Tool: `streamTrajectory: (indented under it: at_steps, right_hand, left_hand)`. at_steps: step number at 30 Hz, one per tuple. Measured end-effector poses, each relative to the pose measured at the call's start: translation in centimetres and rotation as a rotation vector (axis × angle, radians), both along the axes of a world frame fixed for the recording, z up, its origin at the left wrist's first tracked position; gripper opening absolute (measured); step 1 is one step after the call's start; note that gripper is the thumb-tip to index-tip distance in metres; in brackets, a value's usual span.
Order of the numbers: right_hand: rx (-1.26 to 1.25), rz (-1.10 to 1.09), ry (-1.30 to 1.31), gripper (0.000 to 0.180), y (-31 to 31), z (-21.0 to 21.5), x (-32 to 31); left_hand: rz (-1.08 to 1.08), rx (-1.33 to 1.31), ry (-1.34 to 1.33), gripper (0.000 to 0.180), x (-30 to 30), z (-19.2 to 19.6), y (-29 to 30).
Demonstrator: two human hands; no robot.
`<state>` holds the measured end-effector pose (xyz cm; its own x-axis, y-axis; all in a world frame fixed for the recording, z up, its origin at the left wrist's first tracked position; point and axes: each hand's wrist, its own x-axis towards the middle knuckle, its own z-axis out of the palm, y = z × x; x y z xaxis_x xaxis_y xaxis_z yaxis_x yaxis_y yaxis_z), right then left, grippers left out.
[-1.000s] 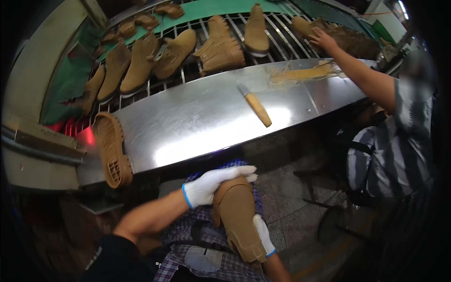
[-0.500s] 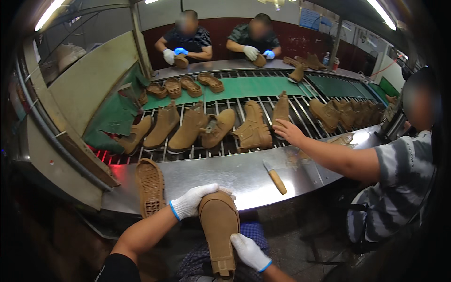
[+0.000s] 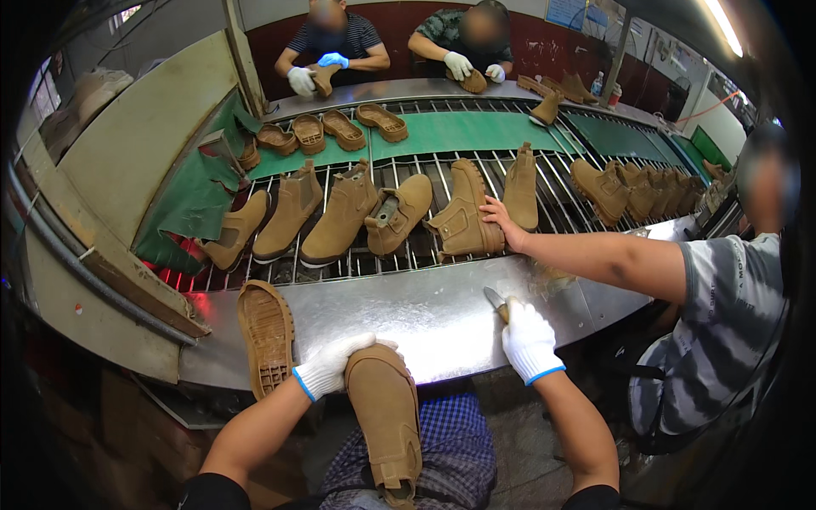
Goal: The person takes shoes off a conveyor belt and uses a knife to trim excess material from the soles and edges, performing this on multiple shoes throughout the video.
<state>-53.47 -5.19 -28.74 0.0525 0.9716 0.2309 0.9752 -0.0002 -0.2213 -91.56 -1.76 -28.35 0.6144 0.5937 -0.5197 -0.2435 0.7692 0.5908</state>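
Tan boot [image 3: 380, 416] in the lap, I see from here: it lies lengthwise over the wearer's plaid cloth [image 3: 459, 429], toe near the edge of the metal bench [image 3: 382, 310], shaft toward the body. The left hand [image 3: 336, 365], in a white glove, has its grip wrapped about the toe, some of the fingers hidden behind it. The right hand [image 3: 530, 340], gloved the same way, has its grip closed on the handle of a knife [image 3: 498, 304], blade pointing away toward the rails; whether the blade touches the bench I cannot tell. Over at the left, a loose brown sole [image 3: 266, 331] leans across the bench's edge, tread cavities showing. Behind, boots stand and lie on the metal rails [image 3: 331, 270]. From the right, a co-worker's bare hand [image 3: 503, 223] reaches to a tipped boot [image 3: 465, 217] there. Beyond, more soles sit on a green belt [image 3: 463, 140].
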Motion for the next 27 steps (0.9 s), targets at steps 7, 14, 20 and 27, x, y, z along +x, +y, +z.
streamTrajectory:
  at_steps: [7,14,20,27]
  right_hand:
    - [-1.148,-0.203,1.353,0.034,-15.0,4.4,-10.0]
    - [-0.931,-0.271,1.679,0.035,-12.8,4.8,-14.5]
    - [-0.947,0.016,1.353,0.036,-7.9,8.5,-13.3]
    - [-0.793,0.259,0.783,0.049,-16.9,7.8,-11.4]
  left_hand:
    - [-0.049,0.027,-0.086,0.060,-1.0,-1.0,0.3]
    - [-0.132,0.058,0.002,0.058,0.0,0.0,-0.3]
    - [-0.215,0.174,0.021,0.056,0.5,2.6,-1.3]
    - [-0.165,0.147,-0.068,0.060,-1.9,0.7,-2.3]
